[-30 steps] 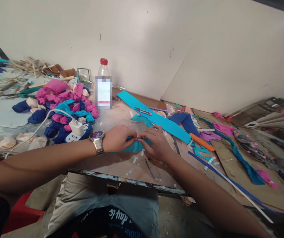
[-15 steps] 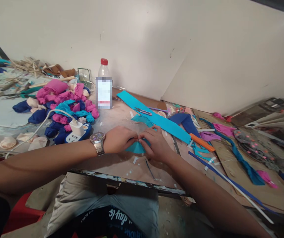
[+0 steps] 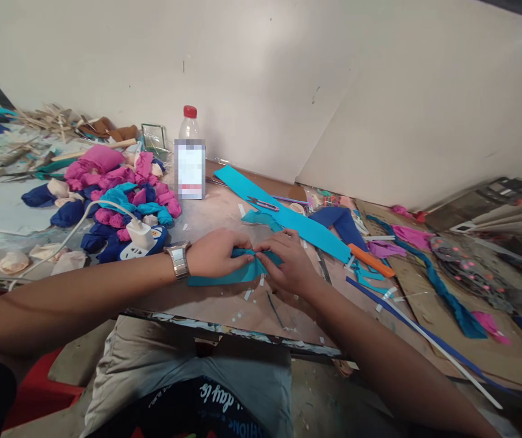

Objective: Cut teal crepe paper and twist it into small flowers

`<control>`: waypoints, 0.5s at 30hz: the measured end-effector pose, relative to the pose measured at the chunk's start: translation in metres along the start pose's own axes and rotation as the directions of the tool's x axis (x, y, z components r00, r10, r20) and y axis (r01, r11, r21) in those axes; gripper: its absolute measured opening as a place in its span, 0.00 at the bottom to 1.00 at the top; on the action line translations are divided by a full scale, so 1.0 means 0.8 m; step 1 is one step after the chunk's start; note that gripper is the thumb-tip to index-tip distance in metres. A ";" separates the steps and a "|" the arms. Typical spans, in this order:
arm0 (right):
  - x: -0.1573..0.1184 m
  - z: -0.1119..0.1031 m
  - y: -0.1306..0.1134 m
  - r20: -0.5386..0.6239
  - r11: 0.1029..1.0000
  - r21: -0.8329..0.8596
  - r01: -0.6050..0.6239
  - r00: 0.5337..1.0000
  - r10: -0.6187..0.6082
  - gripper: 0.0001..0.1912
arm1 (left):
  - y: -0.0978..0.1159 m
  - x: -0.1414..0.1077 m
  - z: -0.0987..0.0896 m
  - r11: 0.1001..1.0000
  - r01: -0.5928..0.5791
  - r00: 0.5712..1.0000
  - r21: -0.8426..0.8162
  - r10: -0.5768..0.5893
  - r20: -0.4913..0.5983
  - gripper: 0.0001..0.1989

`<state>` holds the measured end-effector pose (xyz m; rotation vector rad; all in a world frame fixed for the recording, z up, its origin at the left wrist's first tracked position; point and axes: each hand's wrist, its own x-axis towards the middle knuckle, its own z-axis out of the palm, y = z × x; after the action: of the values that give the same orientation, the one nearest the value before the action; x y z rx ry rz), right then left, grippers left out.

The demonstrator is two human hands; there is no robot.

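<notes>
Both of my hands pinch a strip of turquoise crepe paper (image 3: 224, 279) just above the table, their fingertips nearly meeting. My left hand (image 3: 218, 252), with a metal watch (image 3: 179, 260) at the wrist, has thumb and fingers closed on the strip. Opposite it, my right hand (image 3: 288, 258) grips the gathered part near the middle. One end of the strip trails below my left hand toward the watch. Beyond my fingers lies another crumpled turquoise piece (image 3: 261, 218). Pink-handled thread snips (image 3: 264, 204) rest on a long flat turquoise sheet (image 3: 288, 219).
To the left, a heap of pink, blue and cream bundles (image 3: 119, 182) surrounds a power strip (image 3: 140, 242) with a white plug and cable. A red-capped bottle (image 3: 190, 158) stands behind. At right lie an orange-handled cutter (image 3: 370, 260), a white stick (image 3: 452, 353) and a teal strip (image 3: 443, 292).
My left hand has turned, so the watch face no longer shows. More of the turquoise strip now extends leftward beneath that hand. My right hand stays nearly in place.
</notes>
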<state>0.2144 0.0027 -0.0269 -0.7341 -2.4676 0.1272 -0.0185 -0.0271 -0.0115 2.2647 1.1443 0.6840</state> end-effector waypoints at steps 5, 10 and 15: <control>0.000 -0.001 0.000 0.007 1.000 -0.001 0.014 1.000 -0.014 0.04 | 0.001 -0.001 -0.001 1.000 0.015 1.000 0.021 -0.015 -0.002 0.10; 0.001 -0.001 -0.002 0.024 1.000 0.009 0.026 0.999 -0.026 0.05 | 0.000 0.000 0.000 0.998 0.001 1.000 0.069 -0.001 0.002 0.09; 0.002 -0.004 -0.005 0.014 0.999 0.017 0.030 0.999 -0.030 0.04 | 0.001 0.000 -0.001 0.998 -0.012 1.000 0.064 0.012 -0.006 0.12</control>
<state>0.2132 0.0002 -0.0229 -0.6912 -2.4869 0.1416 -0.0184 -0.0273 -0.0104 2.3259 1.1724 0.6683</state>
